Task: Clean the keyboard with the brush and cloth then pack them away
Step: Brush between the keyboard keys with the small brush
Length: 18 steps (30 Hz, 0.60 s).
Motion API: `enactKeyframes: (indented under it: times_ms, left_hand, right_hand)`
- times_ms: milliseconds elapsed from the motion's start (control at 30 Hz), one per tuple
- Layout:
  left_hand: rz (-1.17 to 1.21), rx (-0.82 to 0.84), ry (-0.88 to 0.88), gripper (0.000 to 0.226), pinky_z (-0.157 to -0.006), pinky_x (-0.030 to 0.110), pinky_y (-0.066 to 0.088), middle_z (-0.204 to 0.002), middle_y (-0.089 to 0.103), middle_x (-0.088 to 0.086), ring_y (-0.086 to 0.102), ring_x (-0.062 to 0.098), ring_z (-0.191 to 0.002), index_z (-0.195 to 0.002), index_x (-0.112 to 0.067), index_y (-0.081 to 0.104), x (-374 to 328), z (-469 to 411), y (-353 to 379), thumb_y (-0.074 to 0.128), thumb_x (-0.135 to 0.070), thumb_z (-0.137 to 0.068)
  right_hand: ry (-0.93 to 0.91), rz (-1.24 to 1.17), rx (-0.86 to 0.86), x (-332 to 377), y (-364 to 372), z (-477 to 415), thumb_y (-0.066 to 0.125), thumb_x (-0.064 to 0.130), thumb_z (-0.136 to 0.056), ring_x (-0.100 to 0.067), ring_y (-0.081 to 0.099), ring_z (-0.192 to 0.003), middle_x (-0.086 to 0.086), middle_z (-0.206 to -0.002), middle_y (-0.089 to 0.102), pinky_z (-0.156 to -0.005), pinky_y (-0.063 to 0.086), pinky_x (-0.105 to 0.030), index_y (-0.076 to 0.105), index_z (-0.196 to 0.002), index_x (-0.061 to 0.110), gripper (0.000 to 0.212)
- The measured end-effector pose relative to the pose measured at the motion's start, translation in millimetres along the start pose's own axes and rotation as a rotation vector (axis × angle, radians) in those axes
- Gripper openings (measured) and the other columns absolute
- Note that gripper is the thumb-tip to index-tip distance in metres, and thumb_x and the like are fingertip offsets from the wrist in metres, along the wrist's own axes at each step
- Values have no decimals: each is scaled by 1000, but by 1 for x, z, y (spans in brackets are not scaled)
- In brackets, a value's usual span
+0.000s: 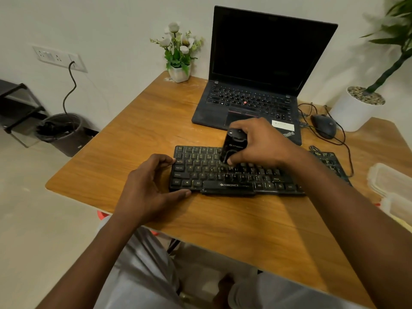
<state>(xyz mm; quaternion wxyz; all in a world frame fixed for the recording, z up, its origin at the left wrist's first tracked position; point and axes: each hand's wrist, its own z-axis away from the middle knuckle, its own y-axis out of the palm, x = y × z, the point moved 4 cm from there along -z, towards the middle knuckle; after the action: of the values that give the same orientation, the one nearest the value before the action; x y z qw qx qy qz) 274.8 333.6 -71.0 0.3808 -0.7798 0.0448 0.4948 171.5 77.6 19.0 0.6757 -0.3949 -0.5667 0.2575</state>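
The right hand (260,143) gripped a glossy black brush (233,146) on the black plastic keyboard (223,175); the left hand (147,186) clasped its left end. Brushing seemed under way; wiping and packing remained.

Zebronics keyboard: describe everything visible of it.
The Zebronics keyboard is a black, plastic-looking board with pale key legends and the brand name on its spacebar. It lies flat on the wooden table, in front of the open laptop. The left hand grips its left end, thumb on the front edge. The right hand holds a black brush on the middle rows; the forearm hides part of its right side.
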Motion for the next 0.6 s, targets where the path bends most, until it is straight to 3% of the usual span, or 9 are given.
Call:
enactKeyframes:
  times_ms: [67, 167, 267, 433, 600]
  left_hand:
    - [-1, 1, 7, 79, -99, 32, 56, -123, 67, -19, 62, -3, -117, -124, -33, 58, 0, 0, 0, 99, -43, -57]
    - [-3, -1, 11, 79, -99, 35, 56, -123, 67, -19, 62, -3, -116, -124, -34, 58, 0, 0, 0, 99, -44, -57]
    - [-6, -6, 15, 79, -99, 35, 56, -122, 67, -19, 62, -3, -116, -124, -33, 58, 0, 0, 0, 99, -43, -57]
    - [-13, -11, 30, 79, -97, 33, 56, -121, 67, -19, 62, -2, -115, -123, -32, 58, -1, 0, -1, 99, -43, -57]
    - [-11, -6, 38, 78, -96, 30, 56, -122, 66, -20, 62, -4, -114, -124, -31, 58, -1, 0, -1, 98, -44, -59]
  right_hand:
    - [-1, -20, 10, 3, 2, -3, 96, 18, -70, -16, 76, -72, -2, -91, 76, -63, 64, -49, 68, -100, 21, 41]
    - [-39, -17, 42, 17, 14, -11, 97, 20, -69, -10, 74, -82, 3, -94, 75, -70, 65, -39, 68, -100, 23, 42]
    - [-90, -18, 98, 33, 27, -20, 97, 20, -68, -7, 71, -73, 4, -88, 73, -58, 59, -31, 66, -93, 24, 40]
    - [-87, 32, 140, 28, 22, -20, 98, 21, -66, -9, 72, -77, 3, -88, 74, -66, 64, -42, 68, -92, 25, 40]
    - [-54, 63, 40, 20, 12, -22, 97, 25, -68, -13, 73, -79, 4, -89, 74, -73, 63, -51, 67, -96, 24, 40]
